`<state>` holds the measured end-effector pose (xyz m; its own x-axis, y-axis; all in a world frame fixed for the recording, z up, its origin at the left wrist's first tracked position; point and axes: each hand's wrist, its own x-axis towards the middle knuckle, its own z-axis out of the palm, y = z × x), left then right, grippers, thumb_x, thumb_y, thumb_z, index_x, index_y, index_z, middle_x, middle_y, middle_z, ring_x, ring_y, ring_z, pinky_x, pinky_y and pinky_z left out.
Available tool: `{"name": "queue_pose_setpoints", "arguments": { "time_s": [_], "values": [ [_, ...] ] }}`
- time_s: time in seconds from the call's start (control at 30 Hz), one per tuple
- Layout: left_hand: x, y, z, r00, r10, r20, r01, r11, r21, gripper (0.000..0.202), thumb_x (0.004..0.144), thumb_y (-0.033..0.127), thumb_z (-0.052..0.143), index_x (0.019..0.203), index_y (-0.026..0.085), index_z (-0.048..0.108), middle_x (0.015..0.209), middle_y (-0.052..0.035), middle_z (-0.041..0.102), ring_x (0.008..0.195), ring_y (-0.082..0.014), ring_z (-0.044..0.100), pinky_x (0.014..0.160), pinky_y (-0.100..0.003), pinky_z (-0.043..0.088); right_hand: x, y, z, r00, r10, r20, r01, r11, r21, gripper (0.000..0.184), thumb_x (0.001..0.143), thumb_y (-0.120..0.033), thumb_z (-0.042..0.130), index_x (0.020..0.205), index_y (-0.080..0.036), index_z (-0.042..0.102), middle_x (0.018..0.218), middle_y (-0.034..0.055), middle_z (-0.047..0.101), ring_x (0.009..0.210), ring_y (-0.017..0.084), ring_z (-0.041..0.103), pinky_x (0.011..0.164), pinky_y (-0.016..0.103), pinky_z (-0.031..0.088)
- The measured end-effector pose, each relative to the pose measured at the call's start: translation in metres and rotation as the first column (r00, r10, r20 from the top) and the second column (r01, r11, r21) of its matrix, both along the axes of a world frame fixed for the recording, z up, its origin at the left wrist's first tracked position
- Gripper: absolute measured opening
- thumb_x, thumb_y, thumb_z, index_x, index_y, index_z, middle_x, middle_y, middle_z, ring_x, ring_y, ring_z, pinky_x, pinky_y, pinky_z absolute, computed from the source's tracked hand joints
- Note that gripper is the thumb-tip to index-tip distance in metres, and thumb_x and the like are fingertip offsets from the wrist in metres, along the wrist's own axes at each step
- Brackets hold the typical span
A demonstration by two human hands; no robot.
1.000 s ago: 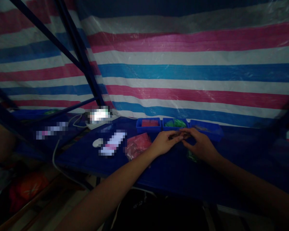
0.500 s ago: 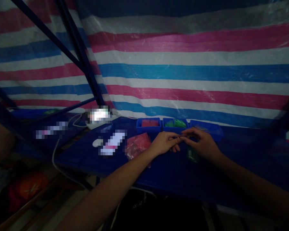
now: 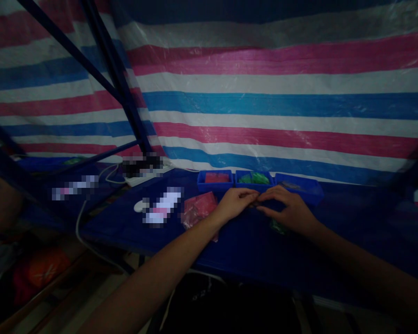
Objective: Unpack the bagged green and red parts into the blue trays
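My left hand point(image 3: 236, 203) is closed, with thumb and fingers pinched together above the blue table point(image 3: 237, 250). Its fingertips meet those of my right hand point(image 3: 288, 205), which is bent in a pinch from the other side. Whatever small thing lies between them is too dark to name. Beside my left forearm lies a clear bag of pink pieces point(image 3: 199, 208). A dark green packet point(image 3: 277, 226) sits under my right hand, partly covered by it.
Behind my hands stand three blue bins: one with pink packets point(image 3: 216, 178), one with green packets point(image 3: 254, 178), and one darker bin point(image 3: 304, 190). At left are a round white object point(image 3: 141, 206) and a white power strip point(image 3: 149, 174). Another person's arm point(image 3: 2, 204) shows far left.
Both hands have sunk slightly, and the fingers of my left hand have drawn closer together. The bright patch on the power strip at the back left has gone dark.
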<state>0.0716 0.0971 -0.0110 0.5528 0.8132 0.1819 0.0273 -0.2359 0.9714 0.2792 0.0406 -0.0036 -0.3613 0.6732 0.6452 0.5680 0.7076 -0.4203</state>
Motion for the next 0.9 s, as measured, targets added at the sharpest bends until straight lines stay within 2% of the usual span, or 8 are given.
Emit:
{"name": "queue_pose_setpoints", "arguments": {
  "time_s": [0.07,0.13,0.23,0.37,0.47,0.57,0.77,0.9],
  "values": [
    [0.000,0.001,-0.001,0.999,0.020,-0.031,-0.019,0.999,0.030,0.031,0.089,0.032,0.068,0.112,0.012,0.074,0.099,-0.0120,0.077,0.081,-0.0178,0.070,0.080,-0.031,0.054,-0.001,-0.001,0.001,0.998,-0.012,-0.055,0.010,0.999,-0.035,0.017,0.086,-0.039,0.074,0.099,-0.027,0.073,0.101,0.0049,0.074,0.098,0.026,0.068,0.088,0.043,0.054],
    [0.000,0.001,0.000,0.999,0.026,-0.032,-0.026,0.999,0.019,0.028,0.089,0.026,0.066,0.112,0.011,0.073,0.097,-0.0123,0.077,0.080,-0.0175,0.071,0.080,-0.031,0.054,-0.002,-0.001,0.001,0.988,-0.083,-0.127,0.075,0.995,-0.070,0.016,0.090,-0.041,0.069,0.095,-0.026,0.072,0.096,0.0052,0.074,0.092,0.025,0.069,0.085,0.043,0.055],
    [0.001,-0.003,0.001,0.999,0.001,-0.032,0.000,1.000,0.019,0.034,0.089,0.021,0.065,0.122,0.011,0.068,0.095,-0.0124,0.076,0.081,-0.0173,0.071,0.077,-0.029,0.054,-0.001,0.003,-0.004,0.952,-0.187,-0.242,0.153,0.976,-0.154,0.020,0.091,-0.042,0.068,0.100,-0.025,0.071,0.100,0.0063,0.074,0.090,0.024,0.070,0.085,0.043,0.056],
    [0.001,-0.008,-0.001,0.994,-0.071,-0.078,0.080,0.990,0.112,0.072,0.088,0.021,0.068,0.153,0.021,0.038,0.092,-0.0085,0.076,0.076,-0.0156,0.070,0.068,-0.025,0.050,0.001,0.011,-0.014,0.929,-0.123,-0.349,-0.008,0.936,-0.352,0.035,0.086,-0.043,0.073,0.115,-0.024,0.068,0.107,0.0074,0.075,0.096,0.025,0.072,0.090,0.044,0.059],
    [0.001,-0.010,-0.003,0.992,-0.075,-0.099,0.089,0.985,0.148,0.083,0.088,0.023,0.070,0.158,0.023,0.025,0.095,-0.0089,0.075,0.078,-0.0162,0.070,0.069,-0.025,0.050,0.002,0.013,-0.018,0.922,-0.104,-0.374,-0.080,0.892,-0.445,0.038,0.083,-0.045,0.075,0.112,-0.022,0.069,0.099,0.0077,0.076,0.091,0.025,0.074,0.087,0.044,0.060],
    [0.001,-0.010,-0.001,0.997,-0.015,-0.075,0.029,0.982,0.186,0.081,0.088,0.024,0.070,0.157,0.022,0.028,0.098,-0.0099,0.075,0.084,-0.0178,0.072,0.074,-0.028,0.052,0.003,0.014,-0.017,0.892,-0.117,-0.436,-0.108,0.883,-0.456,0.040,0.080,-0.046,0.078,0.109,-0.021,0.069,0.097,0.0081,0.077,0.089,0.025,0.074,0.086,0.042,0.060],
    [0.000,-0.012,0.012,0.982,0.186,-0.027,-0.170,0.940,0.296,0.065,0.085,0.030,0.075,0.144,0.021,0.048,0.097,-0.0083,0.076,0.082,-0.0176,0.071,0.079,-0.031,0.053,0.003,0.014,-0.014,0.857,-0.135,-0.496,-0.145,0.862,-0.486,0.046,0.073,-0.046,0.084,0.107,-0.020,0.066,0.097,0.0083,0.077,0.091,0.024,0.074,0.088,0.042,0.059],
    [0.001,-0.017,0.019,0.989,0.145,-0.008,-0.134,0.934,0.332,0.057,0.084,0.032,0.077,0.136,0.019,0.056,0.098,-0.0079,0.076,0.083,-0.0170,0.070,0.081,-0.031,0.052,0.002,0.012,-0.015,0.875,-0.093,-0.476,-0.200,0.824,-0.530,0.047,0.074,-0.046,0.083,0.109,-0.021,0.065,0.099,0.0085,0.077,0.093,0.025,0.074,0.087,0.042,0.060]
  ]
}}
